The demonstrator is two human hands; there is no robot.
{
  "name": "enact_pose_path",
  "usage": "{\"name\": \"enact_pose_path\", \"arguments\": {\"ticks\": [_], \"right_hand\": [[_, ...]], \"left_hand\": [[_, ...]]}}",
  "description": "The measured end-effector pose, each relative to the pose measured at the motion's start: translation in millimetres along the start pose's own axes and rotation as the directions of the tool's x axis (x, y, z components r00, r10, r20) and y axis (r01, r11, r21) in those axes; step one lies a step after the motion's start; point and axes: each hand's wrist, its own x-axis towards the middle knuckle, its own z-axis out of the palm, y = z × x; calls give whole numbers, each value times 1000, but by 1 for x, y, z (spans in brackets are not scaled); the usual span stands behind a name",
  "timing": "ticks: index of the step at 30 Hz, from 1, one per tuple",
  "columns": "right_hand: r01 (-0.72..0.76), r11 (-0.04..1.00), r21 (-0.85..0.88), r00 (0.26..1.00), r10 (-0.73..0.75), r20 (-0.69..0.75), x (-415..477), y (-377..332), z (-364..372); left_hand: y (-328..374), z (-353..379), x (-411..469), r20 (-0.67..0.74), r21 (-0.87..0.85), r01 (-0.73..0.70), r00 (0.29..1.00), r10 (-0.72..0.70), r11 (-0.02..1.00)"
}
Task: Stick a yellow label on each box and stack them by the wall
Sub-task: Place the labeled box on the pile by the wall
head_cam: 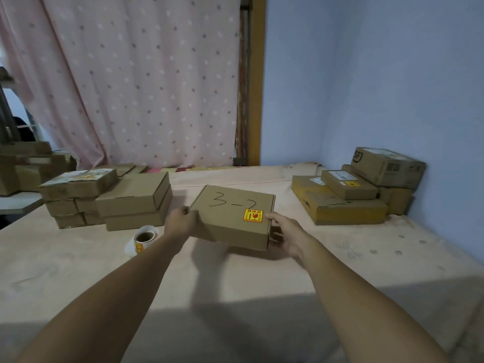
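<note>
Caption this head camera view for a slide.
Left hand and right hand hold a box bearing a yellow label above the table.

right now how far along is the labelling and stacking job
Done: several boxes sit stacked by the blue wall, one showing a yellow sticker. In hand: the box marked 3-2, its yellow label already on, held by the left hand and right hand. Left: the pile of brown boxes by the label roll, apparently still to label.
</note>
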Motion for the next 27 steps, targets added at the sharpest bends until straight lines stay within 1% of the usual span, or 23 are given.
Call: {"name": "enact_pose_path", "arguments": {"ticks": [2, 4, 6, 7, 9, 11, 12, 15, 18, 20, 23, 27], "right_hand": [[2, 999, 50, 1000, -2, 1, -5, -6, -11], [47, 994, 100, 998, -43, -40, -6, -11, -23], [87, 987, 137, 993, -75, -93, -4, -17, -34], [102, 982, 156, 989, -83, -123, -2, -20, -40], [120, 971, 205, 982, -86, -169, 4, -23, -53], [133, 961, 241, 977, -86, -196, 9, -24, -65], [136, 958, 254, 975, -83, -207, 11, -23, -70], [149, 943, 297, 971, -84, -222, 16, -24, -82], [193, 921, 338, 960, -106, -258, 29, -23, -97], [218, 932, 289, 943, -125, -308, 35, -22, -105], [219, 974, 64, 903, -177, -391, 42, -24, -116], [217, 951, -222, 806, -303, -509, 55, -39, -143]], "left_hand": [[11, 8, 4, -20, -135, -15, 1000, 12, 991], [24, 25, 5, -38, -252, 14, 999, -24, 968], [38, 50, 2, -64, -296, 95, 991, -119, 951], [44, 64, -1, -48, -317, 144, 985, -167, 938], [56, 95, -11, 75, -363, 218, 976, -205, 906], [65, 125, -24, 240, -413, 248, 958, -158, 876], [72, 139, -32, 299, -426, 250, 946, -126, 870], [86, 180, -47, 386, -424, 244, 920, -69, 872], [99, 211, -54, 399, -427, 234, 916, -50, 874], [105, 225, -54, 400, -451, 243, 915, -49, 859], [112, 240, -46, 373, -466, 244, 926, -62, 850], [121, 257, -30, 317, -432, 243, 943, -106, 869]]}}
